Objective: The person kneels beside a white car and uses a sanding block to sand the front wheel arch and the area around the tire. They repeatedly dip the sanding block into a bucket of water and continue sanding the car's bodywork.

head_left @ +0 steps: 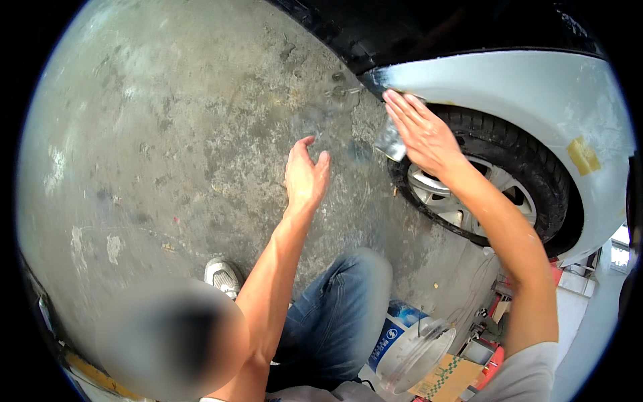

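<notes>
My right hand [426,134] lies with its fingers stretched out and close together at the front edge of the pale grey car fender [482,77], above the wheel. Out from under its palm sticks a shiny grey sheet [391,142], which looks like sandpaper and is pressed by the hand. The fender has a darker smudge [382,79] just past the fingertips. Over the concrete floor, my left hand [307,173] hovers with thumb and fingers apart, holding nothing. The tyre [536,157] and silver wheel rim [462,211] are beside my right forearm.
A black body panel [429,30] runs above the fender. Yellowish filler [583,155] marks the fender behind the wheel. Near my bent knee [348,295] stands a white and blue bucket [412,348], beside a cardboard box [447,377] and red clutter. A blurred patch hides the lower left.
</notes>
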`<state>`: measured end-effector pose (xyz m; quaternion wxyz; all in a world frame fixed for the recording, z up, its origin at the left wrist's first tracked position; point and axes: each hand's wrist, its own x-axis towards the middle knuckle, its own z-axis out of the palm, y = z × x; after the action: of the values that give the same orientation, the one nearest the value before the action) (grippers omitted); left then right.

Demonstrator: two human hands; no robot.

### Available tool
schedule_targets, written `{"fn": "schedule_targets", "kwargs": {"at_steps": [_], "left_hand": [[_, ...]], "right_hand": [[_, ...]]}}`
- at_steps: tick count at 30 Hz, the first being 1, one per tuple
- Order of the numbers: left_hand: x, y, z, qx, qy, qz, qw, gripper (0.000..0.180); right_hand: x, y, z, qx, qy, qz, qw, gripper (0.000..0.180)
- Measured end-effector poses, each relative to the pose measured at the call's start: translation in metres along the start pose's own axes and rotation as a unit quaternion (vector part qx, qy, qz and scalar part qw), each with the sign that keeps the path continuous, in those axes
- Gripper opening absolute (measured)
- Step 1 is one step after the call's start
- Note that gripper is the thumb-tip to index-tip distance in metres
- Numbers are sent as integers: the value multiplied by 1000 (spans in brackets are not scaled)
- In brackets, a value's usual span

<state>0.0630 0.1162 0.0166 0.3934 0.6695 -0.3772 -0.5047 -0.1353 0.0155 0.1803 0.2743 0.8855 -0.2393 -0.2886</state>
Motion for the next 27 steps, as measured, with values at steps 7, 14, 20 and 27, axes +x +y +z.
{"fn": "schedule_targets", "kwargs": {"at_steps": [7, 14, 20, 27], "left_hand": [[13, -4, -25, 1, 30, -10, 999, 54], [8, 12, -15, -25, -5, -26, 999, 52], [13, 9, -28, -18, 21, -22, 999, 52], [11, -4, -37, -2, 24, -27, 999, 52]], "right_hand": [[-11, 26, -34, 33, 37, -8, 999, 59], [6, 2, -1, 46, 27, 9, 999, 56], [-3, 17, -22, 3, 40, -10, 999, 59], [6, 9, -12, 33, 36, 3, 999, 58]]}}
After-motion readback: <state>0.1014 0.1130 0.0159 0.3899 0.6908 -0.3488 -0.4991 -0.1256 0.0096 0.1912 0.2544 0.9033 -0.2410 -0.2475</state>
